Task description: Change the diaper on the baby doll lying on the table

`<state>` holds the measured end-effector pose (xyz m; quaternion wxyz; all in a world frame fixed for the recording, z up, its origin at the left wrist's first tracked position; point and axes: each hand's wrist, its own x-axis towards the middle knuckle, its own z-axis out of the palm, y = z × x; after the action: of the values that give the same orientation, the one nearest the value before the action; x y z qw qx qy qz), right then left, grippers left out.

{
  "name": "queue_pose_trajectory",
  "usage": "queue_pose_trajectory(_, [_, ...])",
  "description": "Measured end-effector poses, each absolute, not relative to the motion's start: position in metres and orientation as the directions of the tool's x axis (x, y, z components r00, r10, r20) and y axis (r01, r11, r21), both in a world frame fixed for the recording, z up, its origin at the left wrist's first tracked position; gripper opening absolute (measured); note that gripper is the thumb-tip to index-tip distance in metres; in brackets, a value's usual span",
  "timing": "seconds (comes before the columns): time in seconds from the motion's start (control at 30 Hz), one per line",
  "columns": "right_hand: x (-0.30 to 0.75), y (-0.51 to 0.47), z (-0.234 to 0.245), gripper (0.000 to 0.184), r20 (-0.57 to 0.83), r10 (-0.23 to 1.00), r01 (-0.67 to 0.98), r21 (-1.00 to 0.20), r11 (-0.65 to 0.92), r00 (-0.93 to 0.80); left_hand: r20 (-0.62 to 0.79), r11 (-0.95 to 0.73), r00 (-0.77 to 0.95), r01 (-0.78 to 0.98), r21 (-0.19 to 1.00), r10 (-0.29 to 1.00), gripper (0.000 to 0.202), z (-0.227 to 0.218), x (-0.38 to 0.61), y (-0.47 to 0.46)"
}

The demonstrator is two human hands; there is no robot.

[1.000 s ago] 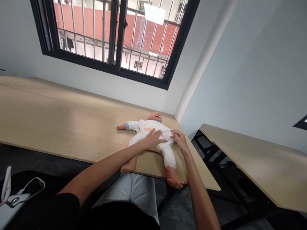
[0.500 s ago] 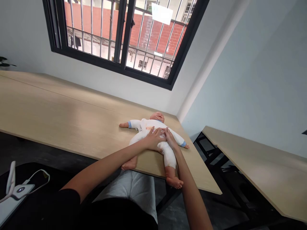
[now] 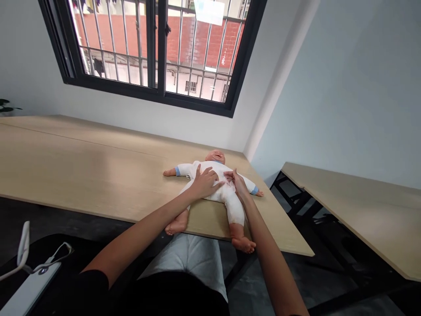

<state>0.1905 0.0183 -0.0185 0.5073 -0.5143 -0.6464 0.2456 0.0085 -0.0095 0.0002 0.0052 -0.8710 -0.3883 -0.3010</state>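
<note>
A baby doll (image 3: 234, 207) in a white outfit with blue cuffs lies on its back on the wooden table (image 3: 115, 175). Its head points toward the window, and its bare feet reach the near table edge. My left hand (image 3: 204, 182) rests over the left side of the doll's belly, fingers spread. On the other side of the belly, my right hand (image 3: 237, 181) is turned partly palm-inward with its fingers apart. A gap showing white cloth lies between the two hands. Neither hand visibly grips anything.
A barred window (image 3: 158, 52) is in the wall behind the table. To the right, a second table (image 3: 355, 202) stands across a gap. At lower left, a white device with a cable (image 3: 36, 281) lies on a dark surface. A plant (image 3: 8, 107) shows at far left.
My hands have moved apart from their near-touching place at the doll's middle, left hand to the left, right hand slightly right. The camera view has shifted a little.
</note>
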Motion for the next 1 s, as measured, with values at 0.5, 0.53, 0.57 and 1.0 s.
queue_pose_trajectory(0.5, [0.189, 0.013, -0.022, 0.066, 0.405, 0.914, 0.321, -0.871, 0.373, 0.037, 0.480, -0.662, 0.501, 0.703, 0.259, 0.720, 0.019, -0.008, 0.004, -0.001])
queue_pose_trajectory(0.53, [0.190, 0.013, -0.022, 0.064, 0.406, 0.913, 0.321, -0.870, 0.373, 0.039, 0.477, -0.659, 0.496, 0.701, 0.273, 0.725, 0.018, -0.008, 0.005, -0.001])
queue_pose_trajectory(0.57, [0.190, 0.013, -0.023, 0.061, 0.411, 0.911, 0.330, -0.865, 0.377, 0.036, 0.474, -0.655, 0.490, 0.699, 0.287, 0.731, 0.018, -0.007, 0.005, -0.001])
queue_pose_trajectory(1.0, [0.191, 0.007, -0.017, 0.035, 0.399, 0.909, 0.368, -0.833, 0.413, -0.116, 0.518, -0.600, 0.304, 0.465, 0.652, 0.799, 0.014, -0.009, 0.000, 0.012])
